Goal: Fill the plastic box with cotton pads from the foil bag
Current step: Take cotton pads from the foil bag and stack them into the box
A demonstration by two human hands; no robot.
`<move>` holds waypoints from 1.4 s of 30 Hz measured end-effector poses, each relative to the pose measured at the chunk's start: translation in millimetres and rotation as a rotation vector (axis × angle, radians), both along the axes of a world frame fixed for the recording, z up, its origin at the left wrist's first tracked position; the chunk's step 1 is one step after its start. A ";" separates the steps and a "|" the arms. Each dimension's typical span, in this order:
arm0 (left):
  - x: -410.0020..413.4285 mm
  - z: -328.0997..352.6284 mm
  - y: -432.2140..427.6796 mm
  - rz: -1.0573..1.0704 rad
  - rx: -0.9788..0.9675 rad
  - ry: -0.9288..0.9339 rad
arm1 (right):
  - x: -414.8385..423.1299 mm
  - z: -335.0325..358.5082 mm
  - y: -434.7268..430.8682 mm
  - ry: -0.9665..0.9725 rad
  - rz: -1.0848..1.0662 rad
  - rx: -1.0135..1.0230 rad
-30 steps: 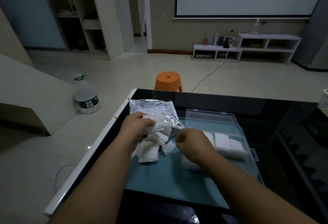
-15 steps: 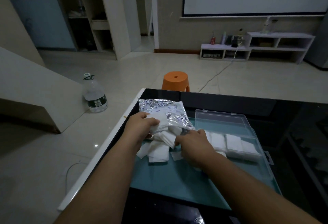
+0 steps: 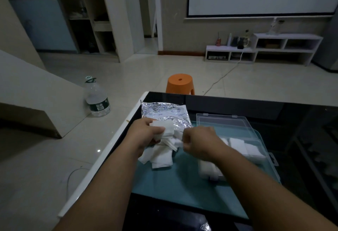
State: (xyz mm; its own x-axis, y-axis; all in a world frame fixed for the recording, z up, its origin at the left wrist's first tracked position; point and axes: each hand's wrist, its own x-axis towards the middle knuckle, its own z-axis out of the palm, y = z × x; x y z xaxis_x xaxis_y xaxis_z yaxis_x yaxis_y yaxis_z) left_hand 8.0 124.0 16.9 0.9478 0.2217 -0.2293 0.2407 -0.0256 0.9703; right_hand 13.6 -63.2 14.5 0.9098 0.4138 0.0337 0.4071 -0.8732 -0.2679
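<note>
A crinkled silver foil bag (image 3: 164, 110) lies at the table's far left corner. White cotton pads (image 3: 161, 157) spill from its mouth onto the teal mat (image 3: 175, 185). My left hand (image 3: 146, 132) grips a small stack of pads at the bag's mouth. My right hand (image 3: 199, 143) is curled just right of them, its fingertips pinching at pads in the pile. The clear plastic box (image 3: 256, 135) lies open to the right, lid tilted back, with a row of pads (image 3: 241, 147) inside. Another white bundle (image 3: 208, 171) lies under my right forearm.
The table (image 3: 237, 106) has a black glass top with a white left edge. An orange stool (image 3: 180, 84) stands behind it. A large water bottle (image 3: 96, 99) sits on the floor to the left. A scrap of foil (image 3: 205, 227) shows at the bottom edge.
My right hand reached left into the pile half a second ago and has now lifted slightly, staying at the pads. My left hand keeps its grip on the stack.
</note>
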 end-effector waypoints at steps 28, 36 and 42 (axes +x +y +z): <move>-13.4 12.9 -14.1 -0.204 -0.246 -0.026 | 0.0 11.3 8.4 0.276 -0.239 0.722; 1.1 11.0 8.0 0.126 -0.118 -0.081 | -9.9 2.7 26.2 0.224 -0.203 0.650; 5.2 11.4 21.3 0.226 -0.186 -0.094 | -28.0 -30.7 48.8 -0.156 0.161 -0.060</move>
State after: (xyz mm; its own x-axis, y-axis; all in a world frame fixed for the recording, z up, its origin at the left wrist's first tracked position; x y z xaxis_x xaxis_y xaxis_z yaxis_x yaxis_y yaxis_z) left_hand 13.2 145.3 28.3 0.8982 0.3918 -0.1996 0.1293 0.1985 0.9715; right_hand -14.5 -14.4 -16.2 0.8177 0.5585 0.1396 0.5747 -0.8062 -0.1406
